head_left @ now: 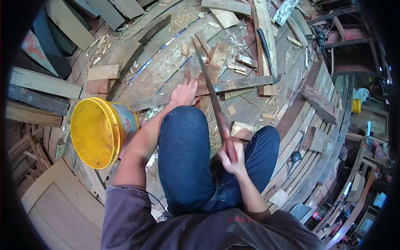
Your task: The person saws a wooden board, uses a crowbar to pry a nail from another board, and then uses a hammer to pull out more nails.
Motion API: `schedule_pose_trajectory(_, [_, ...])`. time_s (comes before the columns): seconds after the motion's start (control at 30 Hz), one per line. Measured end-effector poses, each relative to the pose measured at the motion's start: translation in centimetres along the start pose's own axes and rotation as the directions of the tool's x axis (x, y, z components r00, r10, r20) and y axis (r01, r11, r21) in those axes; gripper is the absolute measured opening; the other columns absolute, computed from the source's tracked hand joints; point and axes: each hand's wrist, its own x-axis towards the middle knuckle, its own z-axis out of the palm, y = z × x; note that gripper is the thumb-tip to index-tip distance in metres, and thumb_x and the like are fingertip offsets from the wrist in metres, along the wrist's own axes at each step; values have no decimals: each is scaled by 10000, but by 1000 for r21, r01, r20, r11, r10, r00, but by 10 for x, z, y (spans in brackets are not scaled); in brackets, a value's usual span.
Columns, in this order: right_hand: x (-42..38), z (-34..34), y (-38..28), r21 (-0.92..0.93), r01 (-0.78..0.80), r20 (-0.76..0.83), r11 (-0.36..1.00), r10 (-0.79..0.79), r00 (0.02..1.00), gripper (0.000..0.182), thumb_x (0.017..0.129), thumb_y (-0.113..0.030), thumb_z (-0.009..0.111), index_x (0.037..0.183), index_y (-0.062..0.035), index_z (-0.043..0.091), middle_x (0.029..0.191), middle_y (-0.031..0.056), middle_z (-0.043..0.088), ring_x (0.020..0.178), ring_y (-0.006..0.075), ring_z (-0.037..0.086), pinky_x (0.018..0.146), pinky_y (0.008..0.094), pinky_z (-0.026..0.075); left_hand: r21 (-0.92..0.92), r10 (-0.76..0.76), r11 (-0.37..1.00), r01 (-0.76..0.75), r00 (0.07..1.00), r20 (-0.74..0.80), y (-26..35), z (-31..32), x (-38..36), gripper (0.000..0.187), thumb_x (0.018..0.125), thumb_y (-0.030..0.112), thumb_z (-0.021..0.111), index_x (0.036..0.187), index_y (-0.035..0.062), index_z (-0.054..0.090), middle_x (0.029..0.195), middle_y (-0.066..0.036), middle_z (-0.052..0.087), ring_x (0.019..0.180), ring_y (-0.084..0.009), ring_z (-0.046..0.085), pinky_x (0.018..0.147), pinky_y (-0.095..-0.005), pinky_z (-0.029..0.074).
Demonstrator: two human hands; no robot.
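My right hand (234, 159) is closed around the reddish-brown wooden handle of a handsaw (213, 93). Its long, dark blade is seen nearly edge-on and crosses over a narrow wooden board (239, 84), pointing away from me. My left hand (184, 93) grips the same board, left of the blade, with fingers over its far edge. The board lies roughly crosswise before my knees, its right end close to the head of a black-handled claw hammer (266, 52). Under the board, near the saw, a shorter wood piece (218, 58) sticks out on the far side.
A yellow bucket (92, 133) is by my left elbow. Planks and offcuts (103, 71) lie at the left, and wood scraps and shavings cover the plank floor (175, 54). Beyond my right knee are wooden slats with a notched block (320, 104) and a dark tape measure (296, 156).
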Motion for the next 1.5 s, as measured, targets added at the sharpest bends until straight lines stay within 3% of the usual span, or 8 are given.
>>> schedule_pose_trajectory(0.43, [31,28,50,148,-87,-43,985,94,995,172,728,-33,631,627,-23,493,516,72,471,459,173,487,479,313,398,-36,3,999,-3,1000,-1,-3,3,0,652,801,453,715,1201,-5,483,1177,-152,557,1098,-335,591,793,-426,550])
schedule_pose_trajectory(0.63, [34,23,68,46,0,-7,999,0,1000,163,703,-2,631,609,-16,497,509,69,480,459,164,489,484,314,403,-7,22,1000,-22,999,-44,-1,3,-3,650,802,458,708,1186,-26,508,1175,-156,567,1111,-336,585,798,-415,554])
schedule_pose_trajectory(0.83, [19,38,71,-89,130,76,987,-124,989,245,685,-31,650,534,-41,457,481,136,463,416,313,515,451,384,415,1,-8,1000,8,1000,6,-1,-4,0,625,784,439,722,1168,-9,515,1169,-156,574,1076,-326,594,768,-414,557])
schedule_pose_trajectory(0.97, [22,36,75,-163,268,31,950,-267,963,247,689,-31,653,531,-41,464,465,126,453,403,296,519,444,366,411,-40,3,999,-5,1000,-31,-4,4,-2,629,779,420,736,1177,-10,507,1166,-162,574,1085,-336,591,793,-431,555])
schedule_pose_trajectory(1.1, [13,13,75,-53,64,-35,997,-66,997,206,715,-32,654,574,-24,504,500,99,503,434,230,528,464,339,414,-42,10,999,-12,999,-38,-1,2,-3,640,778,422,743,1186,-6,498,1175,-171,566,1095,-345,588,811,-439,552])
schedule_pose_trajectory(1.17, [10,-4,55,148,-106,-23,983,110,994,177,733,-22,635,607,-26,510,548,36,512,486,127,493,480,296,404,-46,2,999,-3,999,-32,-2,4,-3,643,781,428,740,1189,-4,494,1180,-174,563,1099,-344,588,812,-439,551])
schedule_pose_trajectory(1.3, [12,-38,0,523,-231,87,821,218,972,144,744,5,611,655,-8,498,555,14,480,476,98,455,457,258,380,-34,-21,999,21,1000,7,-2,-1,0,659,799,462,716,1204,-5,485,1193,-172,561,1105,-335,593,805,-431,547])
schedule_pose_trajectory(1.5, [22,-61,-9,585,-50,-10,809,69,998,191,747,8,609,655,-23,443,538,15,421,415,90,376,407,253,308,-25,-36,999,37,999,41,0,-2,-3,688,827,502,673,1242,-9,473,1240,-176,554,1126,-326,591,813,-421,540])
